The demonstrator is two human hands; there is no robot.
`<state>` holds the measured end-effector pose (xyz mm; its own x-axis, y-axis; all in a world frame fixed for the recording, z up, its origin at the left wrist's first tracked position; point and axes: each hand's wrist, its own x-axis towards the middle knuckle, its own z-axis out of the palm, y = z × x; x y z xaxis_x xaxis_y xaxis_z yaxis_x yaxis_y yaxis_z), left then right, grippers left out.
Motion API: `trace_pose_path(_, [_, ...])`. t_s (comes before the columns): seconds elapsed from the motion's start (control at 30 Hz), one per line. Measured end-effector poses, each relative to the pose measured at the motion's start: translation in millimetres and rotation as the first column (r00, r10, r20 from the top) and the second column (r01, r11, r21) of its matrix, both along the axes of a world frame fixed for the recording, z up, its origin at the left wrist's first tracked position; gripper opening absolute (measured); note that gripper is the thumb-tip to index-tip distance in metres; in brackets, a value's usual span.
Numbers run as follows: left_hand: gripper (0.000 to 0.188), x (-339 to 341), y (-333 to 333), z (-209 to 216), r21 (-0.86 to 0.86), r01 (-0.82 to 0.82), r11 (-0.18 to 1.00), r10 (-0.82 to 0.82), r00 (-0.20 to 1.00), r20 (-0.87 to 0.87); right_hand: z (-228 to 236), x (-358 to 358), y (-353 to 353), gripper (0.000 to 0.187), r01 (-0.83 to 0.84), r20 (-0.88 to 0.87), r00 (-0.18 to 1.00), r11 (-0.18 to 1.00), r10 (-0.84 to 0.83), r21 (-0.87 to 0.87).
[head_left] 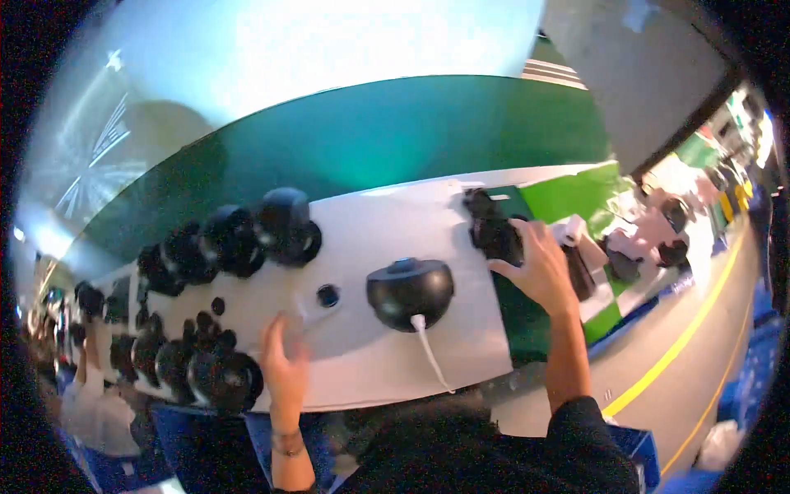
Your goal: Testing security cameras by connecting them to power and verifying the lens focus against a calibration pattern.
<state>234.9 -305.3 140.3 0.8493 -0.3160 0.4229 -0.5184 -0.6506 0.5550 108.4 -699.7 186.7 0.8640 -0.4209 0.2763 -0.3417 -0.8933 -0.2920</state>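
Note:
In front of me on the white table stands a black rounded device (409, 296) with a white cable (434, 360) running toward the near edge. My left hand (285, 366) hovers left of it, somewhat blurred, fingers stretched out and nothing seen in them. Just beyond that hand lies a small black round part (328, 295). To the right, my right hand (543, 267) reaches over a dark green mat, its thumb and fingers around a black rounded part (499, 240). The exact kind of that part is too blurred to tell.
Two rows of black rounded devices (282, 226) line the table's left side, with small black parts (217, 306) between them. A green panel (370, 132) rises behind. Blue bins (196, 445) stand along the near edge. Other people work farther left and right.

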Motion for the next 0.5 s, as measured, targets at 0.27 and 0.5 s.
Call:
trace_pose_path(0.27, [0.029,-10,81,115,0.128,-0.061,0.990,0.065,0.997,-0.034,-42,6,12,0.081,0.017,0.041,0.999,0.997,-0.020,0.081])
trace_pose_path(0.5, [0.039,131,117,111,0.713,0.041,0.700,0.174,0.959,-0.225,-64,-10,-12,0.078,-0.006,0.081,0.997,0.998,0.000,0.069])
